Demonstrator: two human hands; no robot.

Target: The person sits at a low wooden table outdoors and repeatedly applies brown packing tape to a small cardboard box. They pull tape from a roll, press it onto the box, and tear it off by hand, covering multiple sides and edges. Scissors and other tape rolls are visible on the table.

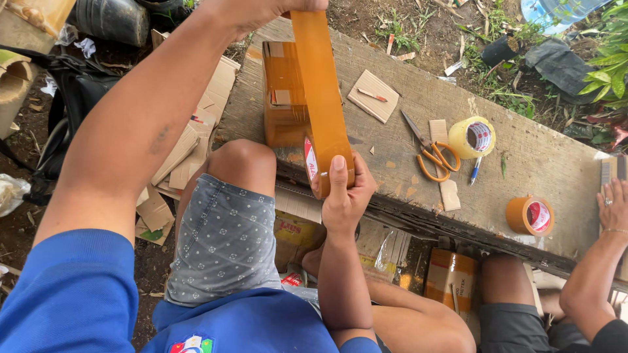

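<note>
Blue-sleeved left arm rises to 12 o'clock, left hand point(261, 10) clenched on the end of a brown tape strip point(320, 78) whose long axis runs 12 to 6; the taped box point(284, 95) sits on the worktop point(523, 163) at 9 o'clock of it; right hand point(347, 196), nearer, grips the tape roll point(327, 163) with curled fingers point(338, 171)

1. The tape roll point(329, 167) and its pulled strip are brown-orange.
2. The scissors point(432, 153) have orange handles.
3. The shorts point(226, 238) are grey with small white dots.
4. The shirt sleeve point(72, 294) is blue.
5. Another tape roll point(472, 137) is pale yellow.
</note>
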